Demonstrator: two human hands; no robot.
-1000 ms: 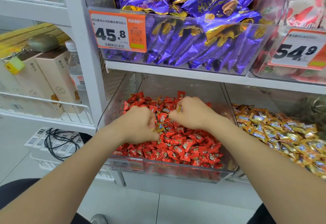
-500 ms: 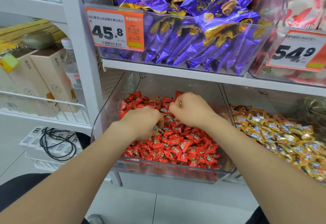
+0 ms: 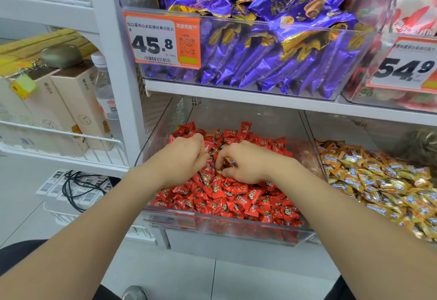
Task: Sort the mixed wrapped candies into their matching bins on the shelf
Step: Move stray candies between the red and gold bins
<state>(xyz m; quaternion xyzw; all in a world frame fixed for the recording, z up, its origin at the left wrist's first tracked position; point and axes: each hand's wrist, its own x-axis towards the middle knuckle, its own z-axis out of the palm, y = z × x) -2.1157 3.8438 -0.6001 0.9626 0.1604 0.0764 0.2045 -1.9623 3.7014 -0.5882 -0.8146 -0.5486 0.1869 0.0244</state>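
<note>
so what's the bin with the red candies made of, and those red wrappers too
Bin: looks like clear rigid plastic with a glossy finish. Its contents show through the front wall and light glints along the rim.
Red wrappers: thin shiny plastic film, possibly foil-lined. They crinkle, catch small highlights, and have flat crimped ends.

Two hands meet at centre: left hand (image 3: 182,157), and right hand (image 3: 248,165) pinching one gold candy (image 3: 229,160). There are four clear bins: purple-pack bin (image 3: 236,17) at twelve o'clock, white-pack bin (image 3: 390,107) at two, red-candy bin (image 3: 248,115) at six, gold-candy bin (image 3: 343,129) at three. Two price tags (image 3: 163,42) hang at eleven and two. One water bottle (image 3: 105,91) and three pale cartons (image 3: 78,101) stand at nine.
</note>
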